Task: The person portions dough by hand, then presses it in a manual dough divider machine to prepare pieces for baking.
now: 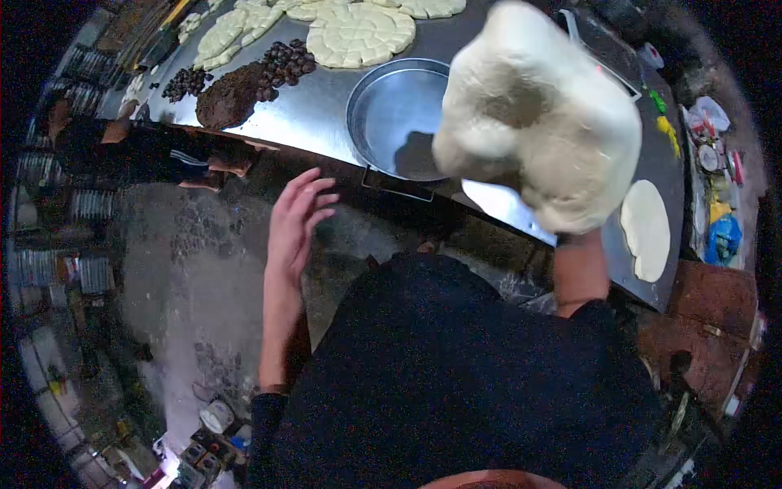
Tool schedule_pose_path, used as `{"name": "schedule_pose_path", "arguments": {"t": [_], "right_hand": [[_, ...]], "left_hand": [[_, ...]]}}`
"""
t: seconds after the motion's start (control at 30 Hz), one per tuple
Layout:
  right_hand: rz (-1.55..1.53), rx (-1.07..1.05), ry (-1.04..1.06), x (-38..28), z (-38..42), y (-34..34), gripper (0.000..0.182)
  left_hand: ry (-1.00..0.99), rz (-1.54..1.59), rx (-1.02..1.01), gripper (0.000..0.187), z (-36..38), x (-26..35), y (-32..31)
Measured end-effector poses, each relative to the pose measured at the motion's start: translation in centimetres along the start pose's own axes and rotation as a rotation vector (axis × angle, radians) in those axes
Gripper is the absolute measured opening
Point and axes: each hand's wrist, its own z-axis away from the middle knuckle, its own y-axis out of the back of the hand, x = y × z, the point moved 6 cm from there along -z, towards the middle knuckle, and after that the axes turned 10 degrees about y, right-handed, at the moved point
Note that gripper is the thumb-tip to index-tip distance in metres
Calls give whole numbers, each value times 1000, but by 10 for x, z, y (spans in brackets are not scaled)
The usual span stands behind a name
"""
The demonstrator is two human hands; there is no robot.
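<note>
A large, stretched sheet of pale dough [562,155] is up in the air above the metal worktop, its folds blurred by motion. My right hand [580,244] is at its lower edge and holds it up; the dough covers the fingers. My left hand [297,216] is raised off the front edge of the worktop, empty, with its fingers apart. A round metal pan [391,114] stands between my hands, partly covered by the dough. Flat on the worktop to the right lies an oval piece of dough [646,232].
Several flat rounds of cut dough [358,37] lie along the back of the metal worktop [318,126]. Left of the pan are a brown mound [224,102] and dark balls [285,63]. Another person's arm [118,130] reaches in at the left. Bags and containers [721,236] crowd the right.
</note>
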Motion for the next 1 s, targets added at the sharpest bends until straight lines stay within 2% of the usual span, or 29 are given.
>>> {"name": "schedule_pose_path", "arguments": {"t": [0.07,0.1,0.13,0.17,0.2,0.23,0.3,0.37,0.4,0.43,0.5,0.53,0.57,0.63,0.67,0.7,0.73,0.77,0.8,0.83,0.9,0.93,0.97,1.0], "right_hand": [[243,-359,69,0,-52,-26,52],[407,-510,81,22,-66,-33,52],[570,-630,67,54,-75,-35,52],[871,-743,111,112,-64,-22,54],[1030,-778,39,145,-57,-27,53],[1218,-868,-156,180,-48,-34,54],[1427,-830,-7,307,11,-13,65],[1455,-763,-65,311,12,-22,67],[1409,-719,-3,316,11,-22,66],[1407,-712,-26,316,7,-21,66],[1267,-934,-227,309,-8,-20,71],[1075,-963,-476,299,-23,-12,70],[1104,-958,-469,304,-27,5,70],[1187,-242,-151,302,-36,57,68],[1199,-236,-165,306,-25,57,68],[1428,-301,-178,305,-11,54,66],[1660,-368,-177,306,-7,56,64],[1670,-356,-190,306,-8,59,64],[1677,-361,-173,307,-7,58,66],[1679,-375,-150,308,-7,57,68],[1675,-391,-175,308,-6,54,68],[1666,-384,-191,309,-10,56,67],[1656,-370,-209,311,-13,58,67],[1665,-384,-220,315,-14,61,67]], "left_hand": [[-45,123,111,33,-6,9,16],[-21,108,123,33,-13,13,16],[-74,102,194,32,-20,25,16],[-131,101,264,30,-29,38,15],[-183,66,290,26,-37,50,6],[-165,70,295,26,-48,55,-2],[-240,-137,338,23,-75,71,-19],[-162,-290,289,21,-117,66,-29],[-132,-380,247,23,-145,59,-27],[-178,-539,223,25,-164,60,-33],[-258,-762,285,28,-214,44,-33],[-343,-922,283,33,-225,37,-39],[-438,-1071,293,38,-237,33,-49],[-563,-1232,255,49,-255,11,-63],[-591,-1263,286,55,-260,-7,-64],[-586,-1262,261,55,-256,-16,-72],[-565,-1310,380,58,-255,-19,-76],[-540,-1360,498,62,-255,-20,-79],[-476,-1333,518,71,-253,-9,-83],[-470,-1337,500,71,-255,5,-88],[-240,-1188,273,79,-279,11,-78],[-363,-1044,243,73,-296,4,-67],[-365,-1051,253,73,-284,19,-62],[-128,-936,45,66,-264,30,-63]]}}
